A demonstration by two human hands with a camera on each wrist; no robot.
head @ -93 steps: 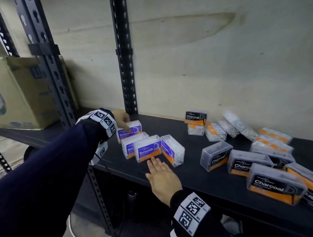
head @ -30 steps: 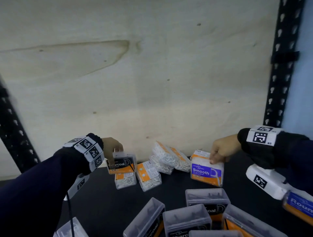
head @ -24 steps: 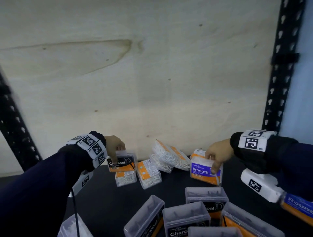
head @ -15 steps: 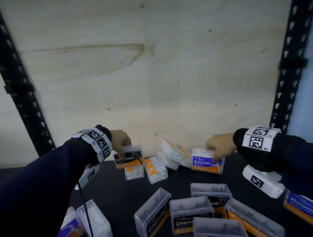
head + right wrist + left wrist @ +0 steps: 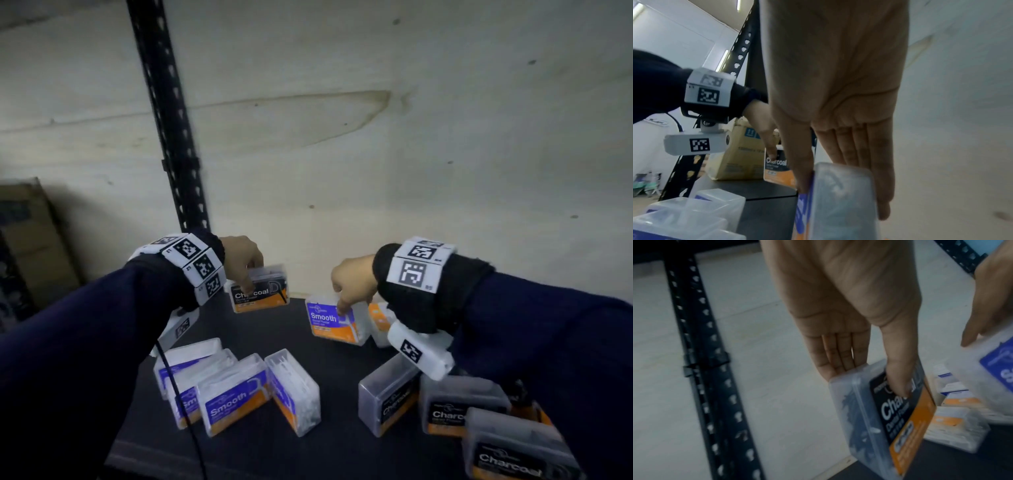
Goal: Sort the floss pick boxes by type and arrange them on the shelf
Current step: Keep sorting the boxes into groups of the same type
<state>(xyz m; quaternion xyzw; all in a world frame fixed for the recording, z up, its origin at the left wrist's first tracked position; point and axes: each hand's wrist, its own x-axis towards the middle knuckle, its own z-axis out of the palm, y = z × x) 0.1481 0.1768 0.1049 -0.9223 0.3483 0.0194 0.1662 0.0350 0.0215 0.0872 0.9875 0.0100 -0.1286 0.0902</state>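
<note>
My left hand (image 5: 244, 262) pinches Charcoal box (image 5: 259, 291) from above; right hand (image 5: 352, 281) pinches Smooth box (image 5: 334, 323), both above shelf (image 5: 329, 349). Risk: both hold opposite group's type, so arms must cross; slick lids may slip from thin pinch.

black-orange Charcoal box (image 5: 260, 291), blue-orange Smooth box (image 5: 330, 323), black shelf (image 5: 325, 452)

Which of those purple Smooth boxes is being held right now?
The Smooth box farther back, pinched from above by the right hand. The other Smooth boxes sit untouched in a cluster near the front edge.
</note>
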